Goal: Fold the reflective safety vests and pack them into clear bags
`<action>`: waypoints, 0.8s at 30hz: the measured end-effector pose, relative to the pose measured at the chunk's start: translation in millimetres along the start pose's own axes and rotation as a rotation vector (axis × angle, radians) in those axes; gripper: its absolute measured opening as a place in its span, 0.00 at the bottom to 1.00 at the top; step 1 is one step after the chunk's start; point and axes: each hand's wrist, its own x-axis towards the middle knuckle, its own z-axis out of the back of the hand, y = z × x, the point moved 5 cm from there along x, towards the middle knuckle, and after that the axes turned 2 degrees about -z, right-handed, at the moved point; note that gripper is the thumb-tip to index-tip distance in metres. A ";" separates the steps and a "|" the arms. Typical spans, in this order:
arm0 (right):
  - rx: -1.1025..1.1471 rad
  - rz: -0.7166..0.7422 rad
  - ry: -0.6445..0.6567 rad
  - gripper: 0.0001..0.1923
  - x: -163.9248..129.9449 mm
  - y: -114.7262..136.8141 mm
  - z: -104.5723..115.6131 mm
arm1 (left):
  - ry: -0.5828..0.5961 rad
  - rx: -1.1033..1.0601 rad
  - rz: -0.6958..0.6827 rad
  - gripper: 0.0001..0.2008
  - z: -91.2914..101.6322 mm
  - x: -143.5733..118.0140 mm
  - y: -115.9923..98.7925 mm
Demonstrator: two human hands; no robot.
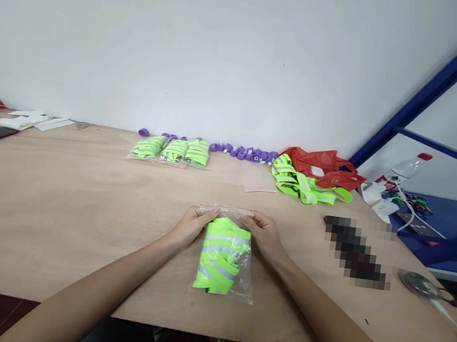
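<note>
A clear zip-lock bag [246, 277] with a folded neon-yellow reflective strap [222, 249] inside lies near the front of the wooden table. My left hand [192, 227] pinches the bag's top edge at its left corner, thumb on top. At the right corner of the same edge, my right hand [264, 234] grips with its thumb over the seal. Some fingers of both hands are hidden behind the bag.
Several packed strap bags [174, 151] stand along the back, near purple rolls [241, 153]. Loose reflective straps [313, 193] lie by a red plastic bag [330, 167], beside a flat clear bag [259, 179]. A blurred dark object [355, 252] and a bottle [408, 169] are at right.
</note>
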 end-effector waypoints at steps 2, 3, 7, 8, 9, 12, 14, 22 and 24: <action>0.010 0.040 -0.035 0.20 -0.7 1.7 2.4 | 0.005 0.016 -0.009 0.22 0.6 1.1 0.8; 0.014 0.060 -0.058 0.21 -1.1 2.8 3.6 | 0.011 0.020 -0.015 0.23 0.2 1.3 0.7; -0.007 0.102 -0.106 0.22 -2.9 7.0 5.0 | 0.044 0.026 -0.032 0.22 -3.1 0.0 -1.5; -0.017 0.106 -0.105 0.21 -3.1 8.0 4.4 | 0.050 0.027 -0.032 0.22 -3.6 -0.3 -2.0; -0.026 0.109 -0.106 0.20 -3.3 9.0 4.0 | 0.050 0.029 -0.030 0.22 -3.7 -0.5 -2.4; -0.034 0.112 -0.120 0.18 -3.3 11.0 4.1 | 0.016 0.061 -0.041 0.21 -1.1 -0.1 -4.4; -0.039 0.113 -0.130 0.17 -3.0 11.6 4.9 | -0.026 0.119 -0.069 0.22 1.6 -0.1 -7.5; -0.080 0.165 -0.164 0.15 -0.9 12.1 9.9 | -0.024 0.222 -0.111 0.24 -1.5 -2.6 -18.3; -0.094 0.178 -0.172 0.15 -0.8 12.7 10.9 | -0.004 0.221 -0.103 0.24 -2.1 -2.2 -18.1</action>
